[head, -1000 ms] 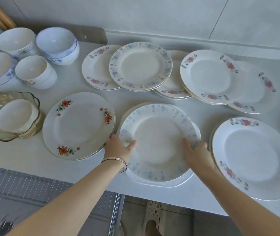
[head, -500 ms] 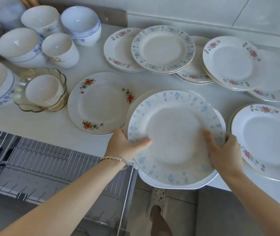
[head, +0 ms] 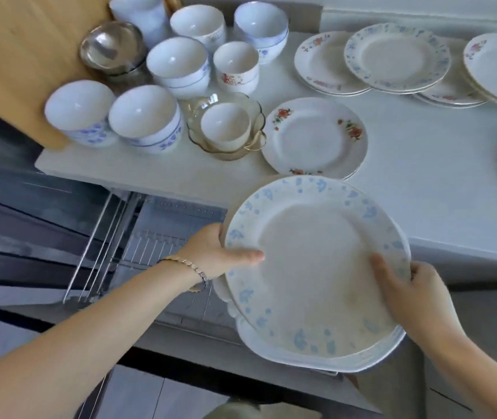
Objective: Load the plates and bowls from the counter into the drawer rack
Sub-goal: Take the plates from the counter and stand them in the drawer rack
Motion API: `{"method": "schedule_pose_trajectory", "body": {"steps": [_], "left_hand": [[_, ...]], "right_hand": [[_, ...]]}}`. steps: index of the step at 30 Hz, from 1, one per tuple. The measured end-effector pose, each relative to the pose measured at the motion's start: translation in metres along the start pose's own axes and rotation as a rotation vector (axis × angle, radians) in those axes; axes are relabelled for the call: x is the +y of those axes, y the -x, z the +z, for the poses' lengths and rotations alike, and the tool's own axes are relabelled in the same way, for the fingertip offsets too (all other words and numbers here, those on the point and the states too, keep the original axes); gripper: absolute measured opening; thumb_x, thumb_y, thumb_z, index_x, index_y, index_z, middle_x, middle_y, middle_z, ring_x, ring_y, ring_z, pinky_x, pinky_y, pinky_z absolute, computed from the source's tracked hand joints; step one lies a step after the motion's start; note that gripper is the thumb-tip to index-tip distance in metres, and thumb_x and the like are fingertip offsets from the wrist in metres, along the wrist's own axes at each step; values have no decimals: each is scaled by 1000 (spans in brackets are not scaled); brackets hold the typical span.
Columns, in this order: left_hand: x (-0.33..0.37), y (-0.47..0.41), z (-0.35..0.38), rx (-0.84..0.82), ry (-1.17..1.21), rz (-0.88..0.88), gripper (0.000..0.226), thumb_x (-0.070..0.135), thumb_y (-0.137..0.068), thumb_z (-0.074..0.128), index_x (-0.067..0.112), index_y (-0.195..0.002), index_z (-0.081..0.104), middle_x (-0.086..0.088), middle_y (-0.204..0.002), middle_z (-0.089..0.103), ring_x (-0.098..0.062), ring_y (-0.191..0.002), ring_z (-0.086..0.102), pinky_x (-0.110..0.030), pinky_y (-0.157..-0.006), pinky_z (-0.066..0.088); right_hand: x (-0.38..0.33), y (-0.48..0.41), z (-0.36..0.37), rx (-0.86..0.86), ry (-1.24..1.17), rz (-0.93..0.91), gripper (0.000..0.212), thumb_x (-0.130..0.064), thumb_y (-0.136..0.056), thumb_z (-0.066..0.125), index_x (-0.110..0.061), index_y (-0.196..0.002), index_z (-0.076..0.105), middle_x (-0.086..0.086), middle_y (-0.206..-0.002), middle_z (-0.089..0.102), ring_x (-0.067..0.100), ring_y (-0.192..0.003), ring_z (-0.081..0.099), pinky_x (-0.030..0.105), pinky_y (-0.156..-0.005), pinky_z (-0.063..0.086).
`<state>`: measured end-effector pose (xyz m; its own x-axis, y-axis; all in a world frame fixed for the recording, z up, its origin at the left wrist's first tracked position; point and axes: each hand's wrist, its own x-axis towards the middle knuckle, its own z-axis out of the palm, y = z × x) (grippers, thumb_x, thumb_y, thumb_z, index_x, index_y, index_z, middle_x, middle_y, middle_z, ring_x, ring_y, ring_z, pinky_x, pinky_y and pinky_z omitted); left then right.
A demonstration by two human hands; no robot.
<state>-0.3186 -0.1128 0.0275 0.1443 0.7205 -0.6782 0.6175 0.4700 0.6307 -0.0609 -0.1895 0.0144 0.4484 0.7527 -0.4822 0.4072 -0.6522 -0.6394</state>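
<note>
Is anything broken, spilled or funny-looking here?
Nothing is broken or spilled. One odd bit: a small white bowl sits inside the amber glass bowl, a mismatched pair. In the held plate stack the rims do not line up; a lower plate pokes out at the bottom.

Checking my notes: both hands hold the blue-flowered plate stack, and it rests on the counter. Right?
Not quite. The left hand and right hand do hold the blue-flowered plate stack, but the head view shows it lifted off the counter.
</note>
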Motion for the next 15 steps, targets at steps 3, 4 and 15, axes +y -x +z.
{"method": "schedule_pose_trajectory", "body": {"steps": [3, 4, 15], "left_hand": [[-36, 6, -21, -85, -73, -82, 18, 33, -73, 76, 30, -82, 62, 9, -90, 67, -6, -80, 62, -18, -67, 50], [-49, 5, -25, -100, -89, -113, 16, 32, -74, 76, 29, -81, 61, 8, -91, 67, -10, -83, 63, -20, -71, 50], [-173, -121, 16, -104, -180, -290, 40, 48, -65, 77, 21, -92, 64, 5, -93, 68, -16, -86, 64, -27, -69, 56]], "right_hand": [[11, 23, 45, -75, -7, 86, 50, -44, -86, 57, 5, -76, 61, 8, -58, 58, 20, -49, 52, 26, -43, 33], [18, 27, 59, -98, -6, 121, 49, -44, -86, 57, 3, -74, 59, 7, -57, 57, 19, -49, 51, 26, -42, 33], [104, -45, 190, -148, 99, 349, 51, -47, -88, 54, 2, -101, 59, 2, -66, 54, 15, -57, 51, 26, -48, 35]]}}
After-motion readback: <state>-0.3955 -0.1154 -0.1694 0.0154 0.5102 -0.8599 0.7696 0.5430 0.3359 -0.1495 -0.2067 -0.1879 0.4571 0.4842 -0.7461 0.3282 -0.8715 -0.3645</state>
